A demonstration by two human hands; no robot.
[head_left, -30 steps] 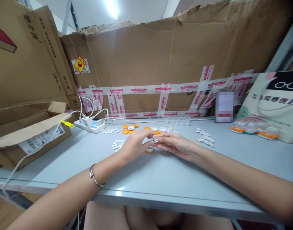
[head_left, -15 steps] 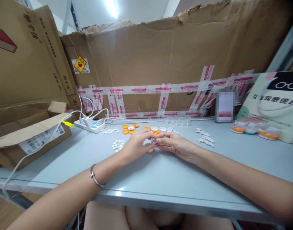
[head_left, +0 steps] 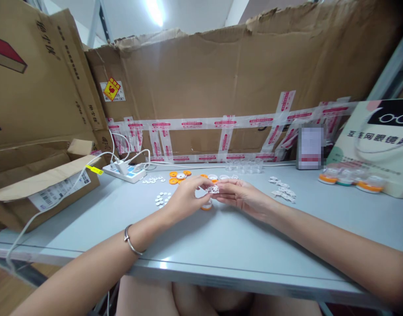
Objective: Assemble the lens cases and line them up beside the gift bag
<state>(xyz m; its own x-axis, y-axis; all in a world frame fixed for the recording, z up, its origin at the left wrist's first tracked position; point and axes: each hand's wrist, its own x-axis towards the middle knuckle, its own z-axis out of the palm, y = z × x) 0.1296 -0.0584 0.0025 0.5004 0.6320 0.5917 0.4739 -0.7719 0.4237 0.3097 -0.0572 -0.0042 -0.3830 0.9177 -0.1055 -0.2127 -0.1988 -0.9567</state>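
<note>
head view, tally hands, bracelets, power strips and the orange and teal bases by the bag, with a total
Hands, left hand and right hand: 2
Bracelet: 1
Power strip: 1
Orange bases, nearer and farther: 2
Teal base: 1
Total: 7

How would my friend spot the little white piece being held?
Find the grey table. Near its middle, the left hand and right hand are close together. Between them is the lacy white piece, held up while other white pieces lie around.
</note>
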